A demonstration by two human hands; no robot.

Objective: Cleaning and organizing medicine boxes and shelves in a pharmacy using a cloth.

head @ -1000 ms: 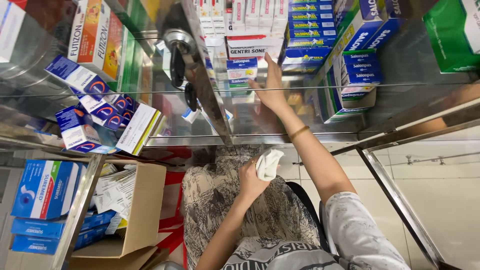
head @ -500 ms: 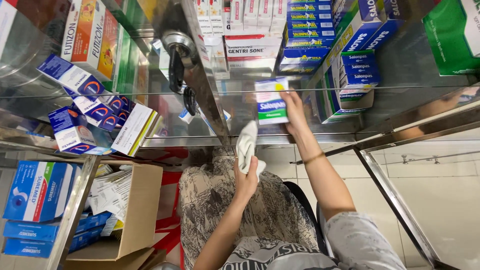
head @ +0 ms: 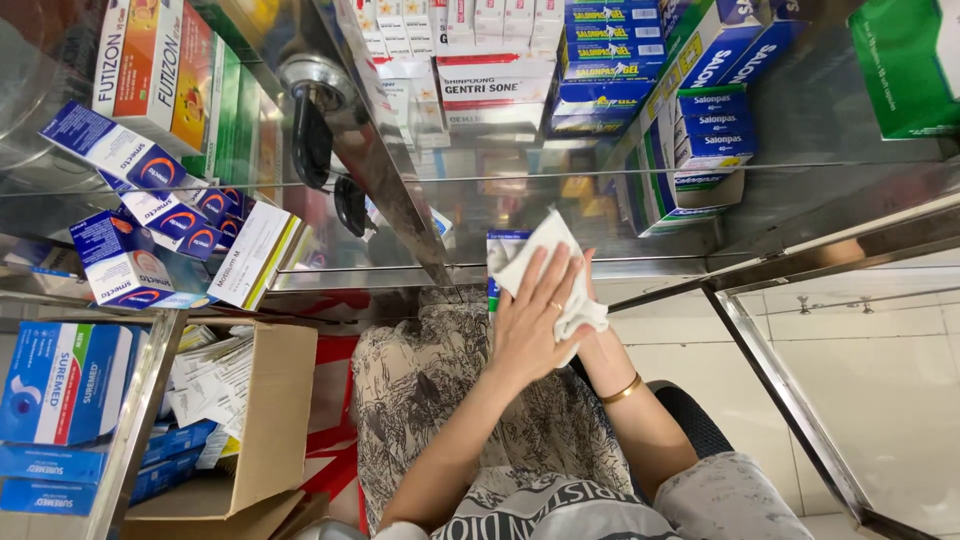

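Head view shows a glass display cabinet (head: 820,150) of medicine boxes filling the upper frame, its metal frame (head: 780,400) slanting down at right. Stacks of blue-and-white boxes (head: 700,130) sit on the glass shelf at upper right, beside a green box (head: 905,65) at the far edge. At left, an orange-and-white carton (head: 155,70) stands above a loose spread of small blue-and-white packs (head: 140,220). Below them, an open cardboard box (head: 275,420) holds folded paper leaflets (head: 210,375), with larger blue cartons (head: 60,385) stacked just beside it at lower left.

At centre, the person's left hand (head: 535,315) lies flat, fingers spread, pressing a white cloth (head: 540,250) against a small blue-and-white box (head: 497,262); its grip is wide open, palm on the cloth. The right hand (head: 588,300) is mostly hidden behind the cloth and the left hand, apparently supporting the box from the far side; how far its grip is closed cannot be told. A gold bangle (head: 622,390) circles the right wrist. The box is in front of the cabinet's lower shelf edge, above the person's patterned lap (head: 440,400).
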